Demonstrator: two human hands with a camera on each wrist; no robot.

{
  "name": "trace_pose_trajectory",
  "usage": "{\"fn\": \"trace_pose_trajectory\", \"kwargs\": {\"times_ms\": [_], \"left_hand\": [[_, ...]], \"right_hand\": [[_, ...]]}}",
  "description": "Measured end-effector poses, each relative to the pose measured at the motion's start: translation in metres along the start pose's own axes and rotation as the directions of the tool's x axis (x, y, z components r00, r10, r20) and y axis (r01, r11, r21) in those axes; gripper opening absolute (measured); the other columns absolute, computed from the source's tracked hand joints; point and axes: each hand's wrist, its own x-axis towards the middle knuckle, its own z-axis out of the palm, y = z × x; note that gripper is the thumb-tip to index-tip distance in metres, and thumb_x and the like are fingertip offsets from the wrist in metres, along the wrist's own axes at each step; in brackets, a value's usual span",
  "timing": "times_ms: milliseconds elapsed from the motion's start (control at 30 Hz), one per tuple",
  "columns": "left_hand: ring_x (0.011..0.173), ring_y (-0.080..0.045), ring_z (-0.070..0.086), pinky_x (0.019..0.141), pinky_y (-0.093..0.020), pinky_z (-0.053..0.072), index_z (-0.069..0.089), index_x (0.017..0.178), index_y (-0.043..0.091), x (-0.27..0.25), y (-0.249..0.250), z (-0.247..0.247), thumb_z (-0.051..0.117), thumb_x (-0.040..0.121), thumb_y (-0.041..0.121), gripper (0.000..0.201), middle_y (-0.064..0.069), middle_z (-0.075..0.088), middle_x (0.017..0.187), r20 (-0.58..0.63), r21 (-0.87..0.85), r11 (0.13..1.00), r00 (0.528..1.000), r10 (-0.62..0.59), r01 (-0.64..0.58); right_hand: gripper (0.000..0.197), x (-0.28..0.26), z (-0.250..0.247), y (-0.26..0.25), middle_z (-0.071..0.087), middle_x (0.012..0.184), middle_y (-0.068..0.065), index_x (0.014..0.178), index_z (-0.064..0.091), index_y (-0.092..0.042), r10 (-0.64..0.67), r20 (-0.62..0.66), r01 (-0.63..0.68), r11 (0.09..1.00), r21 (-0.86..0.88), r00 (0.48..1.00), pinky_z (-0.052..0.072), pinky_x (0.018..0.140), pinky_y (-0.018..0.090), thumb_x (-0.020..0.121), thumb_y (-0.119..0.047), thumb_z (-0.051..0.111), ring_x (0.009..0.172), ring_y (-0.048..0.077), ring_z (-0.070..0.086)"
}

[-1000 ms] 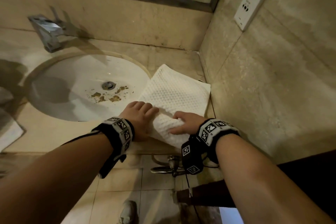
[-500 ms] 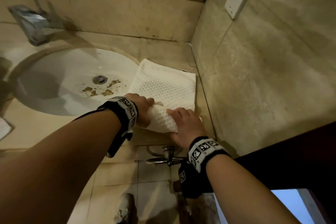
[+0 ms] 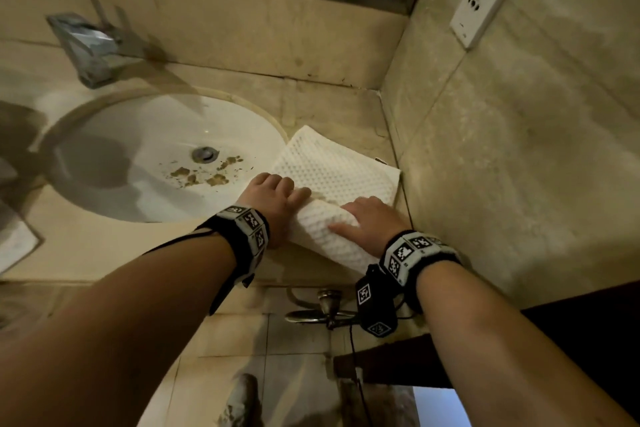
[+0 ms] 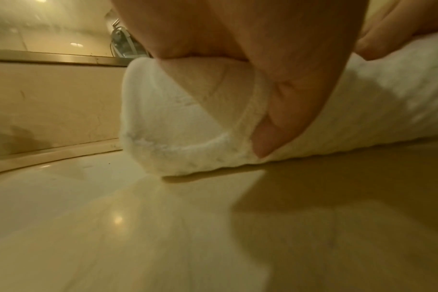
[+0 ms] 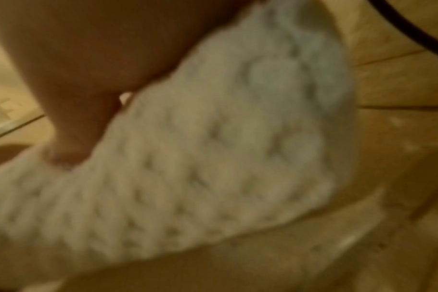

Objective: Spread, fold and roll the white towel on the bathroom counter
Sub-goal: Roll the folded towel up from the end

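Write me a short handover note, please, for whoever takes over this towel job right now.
Left hand: grips the left end of the roll, fingers curled round it.
Right hand: lies on top of the roll's right part, fingers fairly straight, pressing it down.
Towel: on the counter, between the sink and the side wall. Its near part is rolled up; the far part lies flat.
Done: spreading and folding, judging by the neat flat part; the roll is started.
Left: roll the rest away from you toward the back wall, keeping both ends even.
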Motion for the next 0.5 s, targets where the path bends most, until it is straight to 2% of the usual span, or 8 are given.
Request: {"fn": "trace_pose_trajectory", "kwargs": {"times_ms": [67,100,167,233,300,367,433,500], "left_hand": [[0.125,-0.023,0.038,0.112,-0.034,0.024,0.022,0.14,0.03,0.008,0.0,-0.006,0.063,0.073,0.049,0.08,-0.002,0.041,0.132,0.022,-0.007,1.0,1.0,0.006,-0.006],[0.123,-0.022,0.041,0.11,-0.034,0.027,0.026,0.138,0.031,0.013,-0.001,-0.009,0.063,0.072,0.051,0.078,-0.001,0.044,0.13,0.026,-0.009,1.0,1.0,0.007,-0.007],[0.118,-0.021,0.046,0.105,-0.033,0.033,0.031,0.134,0.031,0.021,-0.002,-0.014,0.061,0.071,0.054,0.074,0.0,0.049,0.125,0.038,-0.009,1.0,0.999,0.009,-0.008],[0.112,-0.022,0.05,0.096,-0.032,0.039,0.035,0.132,0.031,0.026,-0.002,-0.021,0.061,0.07,0.054,0.071,0.001,0.053,0.12,0.102,-0.02,1.0,0.995,0.015,-0.014],[0.101,-0.023,0.054,0.082,-0.031,0.045,0.038,0.129,0.031,0.031,-0.004,-0.03,0.063,0.069,0.051,0.069,0.0,0.056,0.111,0.19,-0.059,0.998,0.981,0.03,-0.019],[0.09,-0.022,0.052,0.072,-0.03,0.046,0.037,0.13,0.031,0.032,-0.007,-0.037,0.065,0.07,0.044,0.068,0.0,0.053,0.099,0.291,-0.142,0.99,0.956,0.028,0.014],[0.091,-0.023,0.051,0.072,-0.03,0.046,0.031,0.133,0.033,0.029,-0.011,-0.04,0.066,0.071,0.036,0.07,-0.001,0.052,0.1,0.354,-0.24,0.968,0.935,0.013,0.078],[0.111,-0.021,0.049,0.088,-0.032,0.045,0.027,0.135,0.036,0.023,-0.013,-0.039,0.063,0.071,0.034,0.073,-0.001,0.052,0.121,0.269,-0.278,0.958,0.963,0.008,0.069]], "right_hand": [[0.057,-0.005,0.006,-0.003,0.052,0.117,0.005,0.125,0.052,-0.023,-0.048,-0.243,0.014,0.99,-0.14,0.969,0.042,0.096,0.042,0.087,-0.063,0.036,0.11,0.026,0.049],[0.055,-0.008,0.011,-0.005,0.055,0.11,0.006,0.12,0.051,-0.023,-0.075,-0.337,0.028,0.99,-0.141,0.939,0.047,0.088,0.042,0.084,-0.063,0.035,0.101,0.027,0.054],[0.059,-0.015,0.019,-0.008,0.057,0.11,0.006,0.119,0.038,-0.025,-0.121,-0.393,0.059,0.984,-0.166,0.912,0.048,0.084,0.04,0.076,-0.066,0.033,0.096,0.028,0.057],[0.072,-0.022,0.026,-0.01,0.046,0.127,0.007,0.132,0.026,-0.024,-0.119,-0.287,0.049,0.969,-0.24,0.951,0.039,0.095,0.041,0.076,-0.067,0.037,0.113,0.027,0.049],[0.08,-0.026,0.023,-0.01,0.032,0.14,0.004,0.145,0.017,-0.023,-0.046,-0.161,0.004,0.967,-0.255,0.986,0.028,0.106,0.038,0.082,-0.06,0.05,0.126,0.025,0.035],[0.078,-0.023,0.016,-0.012,0.035,0.143,0.002,0.147,0.019,-0.025,-0.018,-0.131,-0.005,0.985,-0.173,0.991,0.028,0.107,0.035,0.084,-0.056,0.054,0.127,0.023,0.037],[0.074,-0.016,0.006,-0.012,0.043,0.141,0.0,0.145,0.026,-0.027,-0.013,-0.073,0.006,0.995,-0.095,0.997,0.033,0.104,0.034,0.084,-0.057,0.055,0.126,0.023,0.042],[0.072,-0.008,-0.007,-0.009,0.048,0.14,-0.002,0.142,0.035,-0.03,-0.007,0.025,0.007,1.0,-0.007,1.0,0.036,0.101,0.032,0.081,-0.059,0.058,0.125,0.021,0.046]]}}
